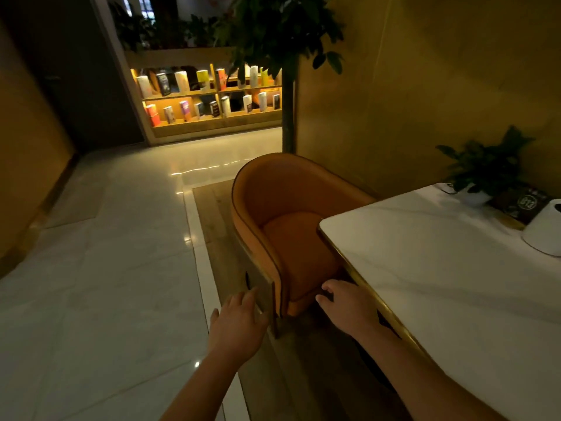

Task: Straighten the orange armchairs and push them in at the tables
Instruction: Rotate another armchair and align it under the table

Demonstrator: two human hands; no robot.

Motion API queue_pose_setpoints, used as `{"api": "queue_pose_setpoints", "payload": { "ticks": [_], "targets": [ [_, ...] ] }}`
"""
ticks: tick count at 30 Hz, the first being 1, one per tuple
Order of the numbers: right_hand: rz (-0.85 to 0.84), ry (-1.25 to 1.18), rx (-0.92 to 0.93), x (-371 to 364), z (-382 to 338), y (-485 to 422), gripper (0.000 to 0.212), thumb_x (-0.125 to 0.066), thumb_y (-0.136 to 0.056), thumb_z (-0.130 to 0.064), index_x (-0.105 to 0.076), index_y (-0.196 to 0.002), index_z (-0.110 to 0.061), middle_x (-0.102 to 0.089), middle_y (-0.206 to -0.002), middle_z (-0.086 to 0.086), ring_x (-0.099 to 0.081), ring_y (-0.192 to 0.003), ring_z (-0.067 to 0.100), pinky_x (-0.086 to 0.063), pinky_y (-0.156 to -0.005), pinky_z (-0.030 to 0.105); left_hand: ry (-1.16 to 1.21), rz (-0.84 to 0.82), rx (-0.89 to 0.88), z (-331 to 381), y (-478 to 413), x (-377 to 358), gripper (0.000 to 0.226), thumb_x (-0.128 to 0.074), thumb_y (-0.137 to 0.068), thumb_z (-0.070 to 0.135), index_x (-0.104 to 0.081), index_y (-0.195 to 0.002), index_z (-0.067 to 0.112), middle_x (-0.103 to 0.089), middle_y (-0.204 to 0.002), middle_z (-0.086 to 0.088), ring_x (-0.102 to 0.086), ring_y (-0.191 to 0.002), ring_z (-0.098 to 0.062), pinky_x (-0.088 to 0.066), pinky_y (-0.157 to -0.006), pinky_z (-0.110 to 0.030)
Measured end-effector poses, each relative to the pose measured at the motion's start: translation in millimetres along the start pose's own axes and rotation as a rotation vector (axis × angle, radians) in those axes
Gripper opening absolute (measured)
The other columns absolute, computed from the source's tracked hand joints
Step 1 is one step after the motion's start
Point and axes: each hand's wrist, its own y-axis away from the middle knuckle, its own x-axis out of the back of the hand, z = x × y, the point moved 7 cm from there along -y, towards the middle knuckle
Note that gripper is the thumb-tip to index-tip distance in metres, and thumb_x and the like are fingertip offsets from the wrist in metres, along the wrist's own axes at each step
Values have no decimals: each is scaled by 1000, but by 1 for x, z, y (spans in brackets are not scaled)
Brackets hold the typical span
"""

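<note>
1. I see one orange armchair (285,226) in front of me, its seat partly tucked under the near end of a white table (440,268) with a gold edge.
2. The chair sits on a strip of wood-look floor, with the glossy pale tile floor (106,268) to its left and the yellow wall behind it.
3. My left hand (238,323) is flat against the outer side of the chair's near arm, fingers spread and open, not wrapped around anything.
4. My right hand (349,305) reaches to the front edge of the seat, just beside the table's edge; the fingers are loosely spread, and I cannot tell if they press on the cushion or hover just above it.
5. The chair's back curves toward the wall and a thin tree trunk (288,117) stands right behind it.
6. On the far end of the table there is a small potted plant (482,174) in a white pot, a dark card beside it, and a white rounded object (546,232) at the right border.
7. Across the aisle, a lit bookshelf (209,95) holds rows of upright books.
</note>
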Motion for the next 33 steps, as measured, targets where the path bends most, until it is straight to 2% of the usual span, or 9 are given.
{"api": "queue_pose_setpoints", "payload": {
  "ticks": [5,8,13,17,20,23,26,30,33],
  "targets": [
    [-2,-67,-102,-31,-69,-44,38,-54,-96,-49,-59,-127,-28,-64,-121,-10,-61,-108,12,-47,-78,24,-39,-64,-92,-59,-64,40,59,-42,-98,53,-29,-151,31,-41,-152,1,-38,-139,-21,-31,-115,-51],
    [-6,-99,-111,-45,-106,-73,27,-55,-95,-48,-63,-113,-29,-67,-109,-10,-64,-95,10,-43,-65,20,-41,-87,-124,-84,-103,57,58,-42,-98,53,-31,-150,30,-42,-150,1,-39,-138,-21,-31,-115,-51],
    [-18,-108,-142,-65,-143,-136,16,-56,-96,-44,-62,-93,-30,-66,-90,-9,-64,-80,6,-47,-62,19,-62,-125,-164,-116,-169,68,58,-41,-98,51,-28,-152,32,-41,-151,2,-37,-139,-20,-31,-115,-46],
    [-11,-150,-165,-86,-155,-204,17,-56,-95,-43,-54,-80,-35,-58,-75,-11,-56,-66,3,-47,-61,20,-94,-162,-207,-137,-235,72,53,-41,-97,51,-33,-146,33,-46,-143,5,-42,-130,-16,-32,-109,-40],
    [-29,-177,-207,-110,-151,-266,12,-54,-95,-46,-59,-94,-35,-64,-88,-11,-61,-78,4,-52,-73,24,-145,-198,-233,-156,-302,71,52,-40,-97,52,-33,-145,35,-45,-143,6,-43,-129,-15,-32,-108,-40],
    [-22,-188,-255,-131,-144,-331,29,-53,-94,-51,-61,-115,-32,-67,-112,-11,-63,-99,7,-50,-81,25,-201,-243,-239,-170,-378,69,60,-40,-97,55,-24,-152,36,-37,-152,7,-37,-137,-17,-29,-114,-45],
    [-72,-204,-315,-143,-140,-389,44,-50,-93,-55,-56,-130,-32,-63,-127,-12,-59,-115,8,-48,-91,28,-221,-271,-263,-171,-447,65,62,-40,-96,55,-24,-152,35,-39,-151,6,-37,-137,-18,-28,-114,-47],
    [-122,-201,-401,-148,-137,-449,46,-48,-97,-50,-51,-138,-29,-57,-140,-6,-52,-128,16,-45,-103,34,-236,-310,-338,-159,-525,58,61,-43,-95,52,-27,-151,35,-44,-147,4,-39,-137,-21,-32,-113,-52],
    [-92,-194,-455,-146,-132,-485,43,-47,-98,-48,-53,-136,-27,-60,-136,-3,-54,-125,19,-47,-100,35,-251,-337,-428,-147,-578,50,54,-41,-96,49,-32,-148,34,-45,-145,2,-41,-135,-23,-34,-112,-53]
  ]
}}
